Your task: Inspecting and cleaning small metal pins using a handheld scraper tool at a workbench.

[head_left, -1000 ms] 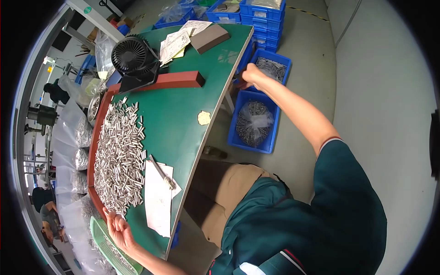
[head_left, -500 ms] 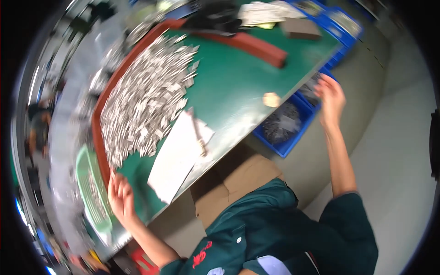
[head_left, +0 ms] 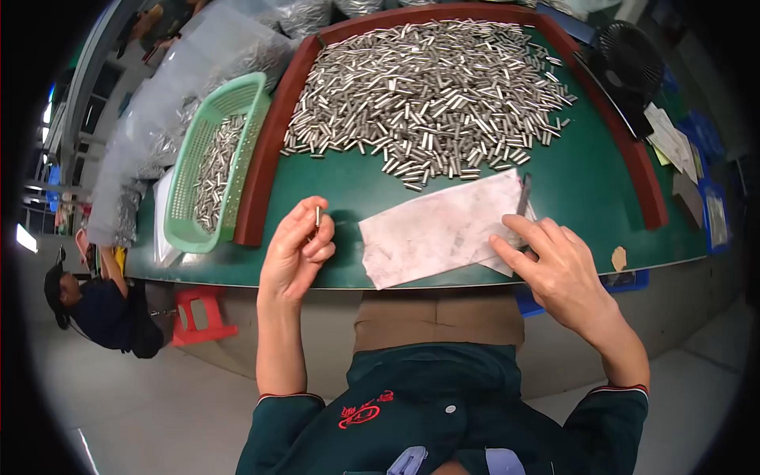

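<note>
My left hand (head_left: pixel 297 252) holds one small silver metal pin (head_left: pixel 318 216) upright between thumb and fingertips, above the green table's (head_left: pixel 348 186) front edge. My right hand (head_left: pixel 554 265) rests with spread fingers on the right end of a worn white paper sheet (head_left: pixel 443 226) lying on the table. A thin dark tool (head_left: pixel 522 198) lies at the sheet's right end, just beyond my fingers. A large pile of silver pins (head_left: pixel 431 87) covers the far part of the table.
A green plastic basket (head_left: pixel 207 158) with several pins stands left of the table's red-brown rim (head_left: pixel 257 158). Clear bags of pins (head_left: pixel 150 134) lie further left. A black fan (head_left: pixel 629 55) and papers (head_left: pixel 669 138) are at the right. Another person (head_left: pixel 95 305) and a red stool (head_left: pixel 202 317) are at lower left.
The view has swung from the blue bins beside the table back to the table. My right hand came off the bins onto the paper sheet. My left hand now holds a pin.
</note>
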Tool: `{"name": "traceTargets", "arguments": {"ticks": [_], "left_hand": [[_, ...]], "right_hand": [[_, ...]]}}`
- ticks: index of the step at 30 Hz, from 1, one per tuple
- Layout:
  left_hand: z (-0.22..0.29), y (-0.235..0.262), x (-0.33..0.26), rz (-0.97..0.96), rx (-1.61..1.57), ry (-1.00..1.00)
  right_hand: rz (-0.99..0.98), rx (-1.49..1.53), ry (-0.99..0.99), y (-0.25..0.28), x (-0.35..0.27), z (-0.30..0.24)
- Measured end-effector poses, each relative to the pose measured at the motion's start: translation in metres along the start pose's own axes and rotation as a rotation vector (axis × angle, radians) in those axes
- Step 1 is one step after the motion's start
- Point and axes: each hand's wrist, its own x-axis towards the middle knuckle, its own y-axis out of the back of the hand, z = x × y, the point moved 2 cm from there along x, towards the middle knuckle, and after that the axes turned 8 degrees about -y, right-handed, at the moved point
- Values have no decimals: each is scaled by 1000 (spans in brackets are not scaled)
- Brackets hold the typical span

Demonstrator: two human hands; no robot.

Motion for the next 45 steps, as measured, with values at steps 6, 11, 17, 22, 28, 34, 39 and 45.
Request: {"name": "traceTargets", "arguments": {"ticks": [6, 11, 17, 22, 28, 34, 39, 45], "left_hand": [[5, 10, 5, 13, 101, -16], [1, 5, 21, -37, 108, 56], [-3, 1, 34, -45, 145, 123], [-4, -8, 48, -97, 153, 185], [-10, -9, 56, -100, 161, 204], [-10, -13, 59, -77, 153, 216], [-10, -14, 60, -65, 152, 216], [-11, -12, 60, -49, 150, 222]], "right_hand": [[-165, -63, 93, -6, 7, 2], [-152, 4, 113, -2, 10, 7], [267, 318, -118, 18, 26, 27], [551, 955, -330, 10, 27, 30], [353, 982, -307, -10, 61, 11], [269, 936, -234, -16, 74, 6], [198, 1326, -371, -29, 76, 1], [232, 1559, -385, -43, 83, -11]]}}
